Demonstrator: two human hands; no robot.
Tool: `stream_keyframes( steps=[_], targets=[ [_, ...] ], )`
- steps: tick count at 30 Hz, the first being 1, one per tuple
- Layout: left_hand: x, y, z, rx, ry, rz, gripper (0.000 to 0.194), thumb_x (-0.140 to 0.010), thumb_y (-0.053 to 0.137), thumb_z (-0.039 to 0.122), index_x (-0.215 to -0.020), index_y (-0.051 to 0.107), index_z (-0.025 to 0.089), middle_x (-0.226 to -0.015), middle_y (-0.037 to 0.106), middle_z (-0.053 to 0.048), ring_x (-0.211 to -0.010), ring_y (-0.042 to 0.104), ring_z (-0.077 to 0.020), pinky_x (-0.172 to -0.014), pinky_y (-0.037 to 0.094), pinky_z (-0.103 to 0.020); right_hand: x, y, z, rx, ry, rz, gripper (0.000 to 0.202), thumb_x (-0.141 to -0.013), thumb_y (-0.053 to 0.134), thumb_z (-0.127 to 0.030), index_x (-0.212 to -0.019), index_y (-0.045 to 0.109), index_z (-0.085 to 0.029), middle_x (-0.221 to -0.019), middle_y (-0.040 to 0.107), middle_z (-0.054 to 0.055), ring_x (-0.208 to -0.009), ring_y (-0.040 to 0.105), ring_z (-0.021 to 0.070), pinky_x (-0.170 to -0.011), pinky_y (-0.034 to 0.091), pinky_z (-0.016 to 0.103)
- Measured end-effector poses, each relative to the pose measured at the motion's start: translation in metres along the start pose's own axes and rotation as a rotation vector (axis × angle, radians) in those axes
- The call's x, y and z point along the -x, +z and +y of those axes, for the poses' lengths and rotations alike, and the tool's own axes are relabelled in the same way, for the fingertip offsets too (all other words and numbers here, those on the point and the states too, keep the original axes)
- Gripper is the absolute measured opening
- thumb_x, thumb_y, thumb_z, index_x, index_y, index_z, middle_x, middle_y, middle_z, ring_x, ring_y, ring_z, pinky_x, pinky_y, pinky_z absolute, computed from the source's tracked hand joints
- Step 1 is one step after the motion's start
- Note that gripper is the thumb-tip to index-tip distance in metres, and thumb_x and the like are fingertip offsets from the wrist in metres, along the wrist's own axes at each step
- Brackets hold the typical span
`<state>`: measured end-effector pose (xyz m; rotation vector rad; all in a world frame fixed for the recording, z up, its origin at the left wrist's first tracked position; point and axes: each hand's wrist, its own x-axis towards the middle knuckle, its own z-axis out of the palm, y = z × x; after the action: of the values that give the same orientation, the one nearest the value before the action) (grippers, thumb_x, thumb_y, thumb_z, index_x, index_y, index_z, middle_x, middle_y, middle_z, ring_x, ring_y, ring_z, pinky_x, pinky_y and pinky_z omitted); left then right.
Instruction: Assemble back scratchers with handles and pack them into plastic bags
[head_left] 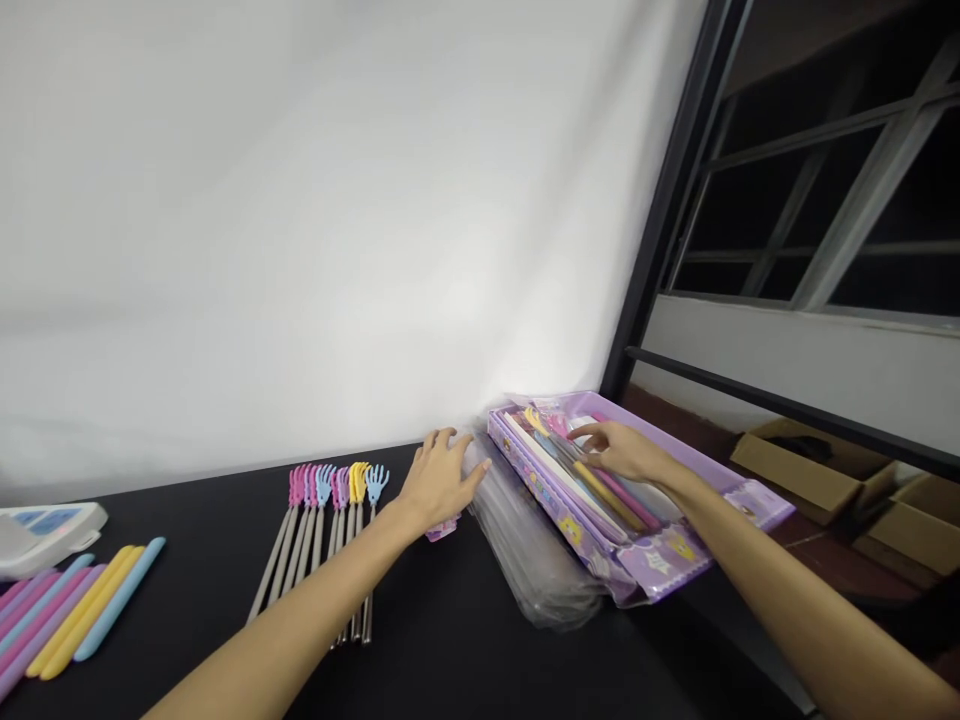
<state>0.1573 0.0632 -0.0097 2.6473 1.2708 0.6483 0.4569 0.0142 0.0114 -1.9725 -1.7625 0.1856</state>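
My left hand (441, 480) is spread, palm down, at the left edge of a stack of clear plastic sleeves (525, 550). Small pink printed cards (442, 529) show partly beneath it. My right hand (619, 452) reaches into an open purple printed box (559, 510), its fingers bent over the things inside; whether they grip anything is unclear. Packed back scratchers (592, 480) with yellow and pink hand-shaped heads lie in the box. Left of my left forearm, a row of metal-rod scratchers (322, 485) with pink, blue, purple and yellow heads lies on the black table (202, 560).
Several coloured tubes (75, 610) lie at the far left, beside a white plastic case (52, 535). A white curtain (300, 220) hangs behind the table. Open cardboard boxes (795, 475) stand on the floor at right, beyond a black frame (660, 200).
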Motion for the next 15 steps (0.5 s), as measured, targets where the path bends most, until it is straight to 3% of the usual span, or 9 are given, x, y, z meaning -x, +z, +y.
stream_keyframes(
  steps=[4,7,10,12,15],
  targets=[
    [-0.015,0.002,-0.008,0.057,-0.118,-0.062,0.067,-0.092,0.034,0.059,-0.146,0.037,0.018,-0.149,0.036,-0.019,-0.139,0.033,-0.035,-0.109,0.033,-0.05,0.004,-0.008,0.002,-0.04,0.02,-0.123,0.038,-0.066,0.069,-0.021,-0.104,0.076,-0.023,-0.101,0.074,0.007,-0.087,0.07,0.0259,-0.074,0.053,0.032],
    [-0.016,0.004,-0.01,0.061,-0.119,-0.113,0.072,-0.086,0.048,0.055,-0.146,0.037,0.016,-0.153,0.03,-0.02,-0.139,0.034,-0.0363,-0.109,0.034,-0.048,0.003,-0.013,-0.013,-0.043,0.031,-0.006,0.024,-0.074,0.064,-0.03,-0.093,0.077,-0.022,-0.103,0.073,0.007,-0.094,0.068,0.0273,-0.081,0.052,0.035],
    [-0.009,0.005,-0.009,0.068,-0.083,-0.159,0.07,-0.082,0.053,0.053,-0.142,0.043,0.018,-0.152,0.034,-0.016,-0.133,0.043,-0.0335,-0.11,0.035,-0.044,0.004,-0.012,-0.038,-0.084,-0.037,0.059,0.024,-0.078,0.06,-0.034,-0.091,0.075,-0.02,-0.098,0.075,0.008,-0.094,0.068,0.0253,-0.083,0.051,0.033],
    [-0.004,0.005,-0.009,0.06,-0.055,-0.145,0.068,-0.083,0.053,0.054,-0.142,0.044,0.022,-0.15,0.036,-0.013,-0.13,0.046,-0.0328,-0.108,0.037,-0.044,0.002,-0.009,-0.055,-0.111,-0.1,0.03,0.025,-0.078,0.058,-0.029,-0.094,0.074,-0.018,-0.098,0.075,0.008,-0.092,0.068,0.0234,-0.082,0.05,0.03],
    [0.0,0.003,-0.011,0.015,-0.045,-0.031,0.063,-0.086,0.049,0.055,-0.139,0.047,0.022,-0.14,0.042,-0.014,-0.127,0.046,-0.0329,-0.105,0.04,-0.045,-0.008,-0.003,-0.069,-0.057,-0.111,0.018,0.027,-0.079,0.054,-0.021,-0.098,0.073,-0.016,-0.098,0.076,0.008,-0.09,0.069,0.0215,-0.08,0.05,0.028]
  ],
)
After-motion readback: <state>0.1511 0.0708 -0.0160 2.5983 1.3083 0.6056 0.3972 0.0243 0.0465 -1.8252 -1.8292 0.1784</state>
